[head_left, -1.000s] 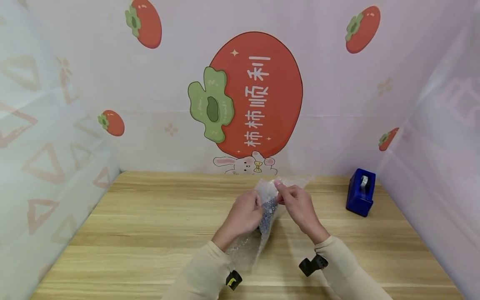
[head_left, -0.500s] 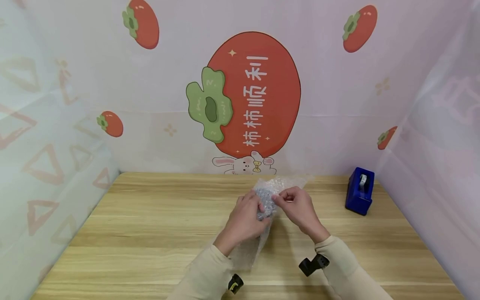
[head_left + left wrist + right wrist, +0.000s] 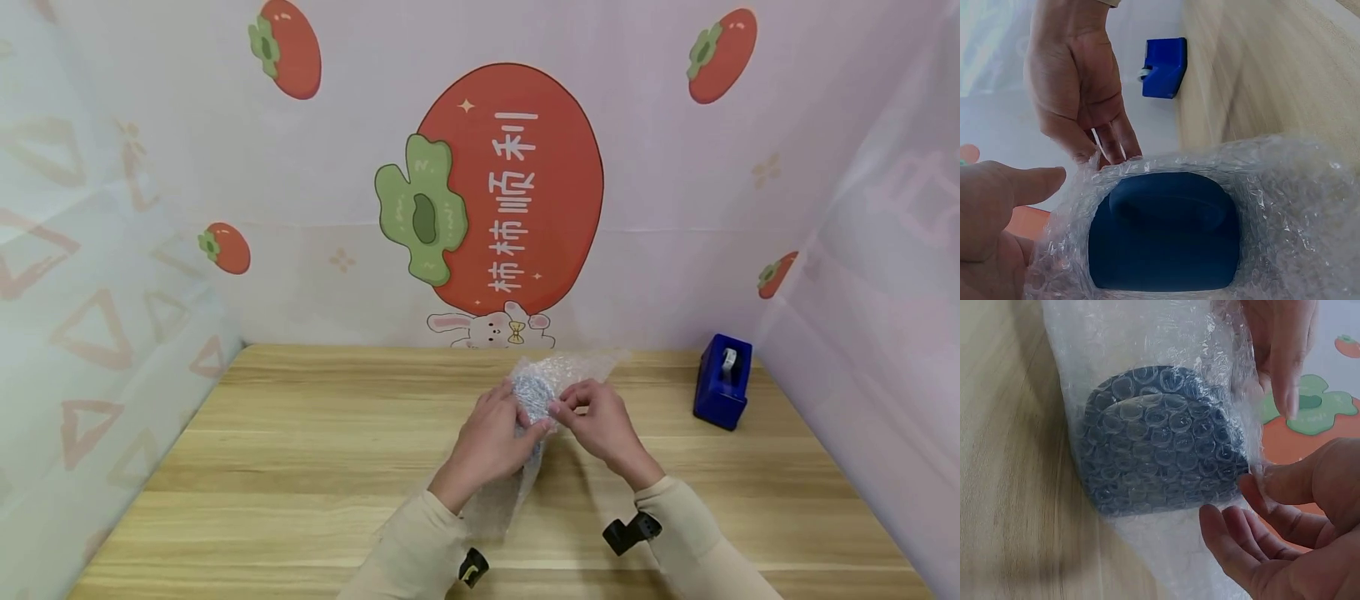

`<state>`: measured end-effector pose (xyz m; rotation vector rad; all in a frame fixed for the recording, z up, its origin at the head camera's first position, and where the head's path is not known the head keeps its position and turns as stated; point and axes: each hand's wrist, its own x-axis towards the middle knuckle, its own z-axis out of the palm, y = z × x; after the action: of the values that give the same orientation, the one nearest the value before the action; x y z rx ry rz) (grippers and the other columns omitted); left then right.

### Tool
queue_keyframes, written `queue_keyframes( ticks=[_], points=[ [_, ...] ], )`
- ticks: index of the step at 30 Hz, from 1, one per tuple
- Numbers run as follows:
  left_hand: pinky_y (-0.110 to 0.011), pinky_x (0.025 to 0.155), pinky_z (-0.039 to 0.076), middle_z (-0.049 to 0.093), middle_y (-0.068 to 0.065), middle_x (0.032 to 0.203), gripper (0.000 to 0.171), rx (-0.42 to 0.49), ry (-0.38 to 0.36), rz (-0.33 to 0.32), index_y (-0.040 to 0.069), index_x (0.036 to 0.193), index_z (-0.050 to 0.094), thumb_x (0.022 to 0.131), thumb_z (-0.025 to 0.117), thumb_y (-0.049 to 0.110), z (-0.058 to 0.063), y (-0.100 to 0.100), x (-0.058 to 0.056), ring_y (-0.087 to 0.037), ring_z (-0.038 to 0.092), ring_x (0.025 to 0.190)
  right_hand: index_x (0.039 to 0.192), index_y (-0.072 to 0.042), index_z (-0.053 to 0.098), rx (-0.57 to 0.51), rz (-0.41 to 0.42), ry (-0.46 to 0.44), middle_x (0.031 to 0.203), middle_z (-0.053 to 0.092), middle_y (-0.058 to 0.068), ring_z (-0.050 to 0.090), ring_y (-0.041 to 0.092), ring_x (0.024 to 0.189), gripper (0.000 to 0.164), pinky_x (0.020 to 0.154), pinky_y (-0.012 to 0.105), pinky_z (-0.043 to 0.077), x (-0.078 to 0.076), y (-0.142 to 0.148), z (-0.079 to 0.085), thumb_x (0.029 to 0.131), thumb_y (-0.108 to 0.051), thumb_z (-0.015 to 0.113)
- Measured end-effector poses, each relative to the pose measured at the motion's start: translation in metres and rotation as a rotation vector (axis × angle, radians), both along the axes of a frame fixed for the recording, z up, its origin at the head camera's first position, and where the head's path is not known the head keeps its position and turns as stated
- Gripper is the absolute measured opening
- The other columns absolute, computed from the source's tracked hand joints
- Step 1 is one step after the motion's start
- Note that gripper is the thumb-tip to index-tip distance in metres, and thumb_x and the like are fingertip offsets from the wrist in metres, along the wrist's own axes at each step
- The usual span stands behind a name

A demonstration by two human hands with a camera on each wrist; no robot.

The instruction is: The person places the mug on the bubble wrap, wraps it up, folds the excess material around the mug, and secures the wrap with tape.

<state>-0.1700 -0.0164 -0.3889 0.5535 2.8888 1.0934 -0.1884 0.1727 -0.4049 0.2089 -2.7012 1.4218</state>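
Bubble wrap [image 3: 573, 367] is folded around a dark blue, rounded object [image 3: 1163, 237] near the table's far edge. Through the bubbles in the right wrist view, the blue object [image 3: 1160, 444] shows a curved rim or band; its exact kind is unclear. My left hand [image 3: 491, 433] holds the wrapped bundle from the left, its fingers bent over the wrap and the thumb extended toward the right hand. My right hand [image 3: 600, 421] pinches an edge of the wrap between thumb and index finger at the bundle's right side. In the right wrist view, this right hand [image 3: 1304, 515] has its other fingers loosely bent.
A blue tape dispenser [image 3: 723, 382] with a roll of tape stands at the table's back right. The light wooden table [image 3: 300, 450] is bordered by printed cloth walls [image 3: 660, 217]. A loose sheet of wrap reaches toward the front under the left forearm.
My left fingers have spread over the bundle, and its covered blue part has turned more upward. My right hand has moved lower along the wrap edge. The tape dispenser stays put.
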Motion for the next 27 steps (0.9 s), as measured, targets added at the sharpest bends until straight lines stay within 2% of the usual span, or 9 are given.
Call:
queue_keyframes(
  ticks=[3, 6, 8, 11, 17, 22, 27],
  points=[
    [-0.047, 0.096, 0.049, 0.059, -0.020, 0.133, 0.032, -0.005, 0.018, 0.020, 0.007, 0.097, 0.058, 0.096, 0.070, 0.037, -0.001, 0.002, 0.000, -0.033, 0.051, 0.128, 0.077, -0.001, 0.074, 0.017, 0.039, -0.008, 0.108, 0.063, 0.013, 0.059, 0.032, 0.106, 0.018, 0.080, 0.041, 0.056, 0.000, 0.004, -0.002, 0.094, -0.005, 0.071],
    [-0.045, 0.088, 0.051, 0.060, -0.016, 0.119, 0.048, -0.005, 0.037, 0.061, 0.000, 0.117, 0.056, 0.095, 0.071, 0.039, -0.002, 0.006, -0.001, -0.030, 0.055, 0.114, 0.082, 0.001, 0.076, 0.026, 0.073, -0.014, 0.106, 0.059, 0.012, 0.057, 0.031, 0.106, 0.014, 0.081, 0.042, 0.055, 0.000, 0.008, -0.005, 0.094, -0.001, 0.069],
    [-0.047, 0.092, 0.051, 0.058, -0.019, 0.124, 0.064, 0.003, 0.044, 0.095, -0.005, 0.131, 0.051, 0.094, 0.073, 0.042, -0.002, 0.009, -0.001, -0.032, 0.054, 0.116, 0.083, 0.002, 0.075, 0.025, 0.101, -0.007, 0.104, 0.058, 0.012, 0.055, 0.030, 0.105, 0.013, 0.082, 0.042, 0.055, -0.001, 0.010, -0.007, 0.094, 0.001, 0.068],
    [-0.051, 0.098, 0.049, 0.053, -0.024, 0.135, 0.082, 0.012, 0.074, 0.141, -0.009, 0.142, 0.043, 0.090, 0.075, 0.046, -0.004, 0.012, -0.002, -0.036, 0.052, 0.124, 0.081, 0.001, 0.075, 0.026, 0.131, 0.010, 0.100, 0.056, 0.010, 0.056, 0.028, 0.100, 0.014, 0.080, 0.040, 0.056, -0.002, 0.010, -0.009, 0.094, 0.002, 0.069],
    [-0.051, 0.095, 0.051, 0.052, -0.021, 0.136, 0.091, -0.017, 0.104, 0.190, -0.007, 0.143, 0.043, 0.085, 0.078, 0.054, -0.007, 0.017, -0.006, -0.034, 0.050, 0.124, 0.080, -0.002, 0.077, 0.077, 0.158, 0.046, 0.090, 0.058, 0.006, 0.060, 0.019, 0.085, 0.011, 0.074, 0.036, 0.058, -0.008, 0.012, -0.010, 0.091, -0.002, 0.074],
    [-0.054, 0.098, 0.050, 0.050, -0.022, 0.141, 0.091, -0.022, 0.094, 0.218, -0.007, 0.145, 0.044, 0.083, 0.082, 0.047, -0.008, 0.018, -0.008, -0.036, 0.047, 0.130, 0.076, -0.010, 0.078, 0.167, 0.115, 0.057, 0.081, 0.058, 0.001, 0.058, 0.013, 0.076, 0.010, 0.065, 0.030, 0.052, -0.014, 0.017, -0.018, 0.084, -0.011, 0.083],
    [-0.054, 0.094, 0.052, 0.052, -0.021, 0.139, 0.089, -0.021, 0.108, 0.235, -0.006, 0.142, 0.046, 0.079, 0.087, 0.043, -0.011, 0.020, -0.011, -0.035, 0.048, 0.128, 0.072, -0.015, 0.075, 0.239, 0.085, 0.083, 0.079, 0.057, -0.001, 0.053, 0.013, 0.073, 0.016, 0.066, 0.031, 0.047, -0.015, 0.019, -0.023, 0.082, -0.018, 0.087]
  ],
)
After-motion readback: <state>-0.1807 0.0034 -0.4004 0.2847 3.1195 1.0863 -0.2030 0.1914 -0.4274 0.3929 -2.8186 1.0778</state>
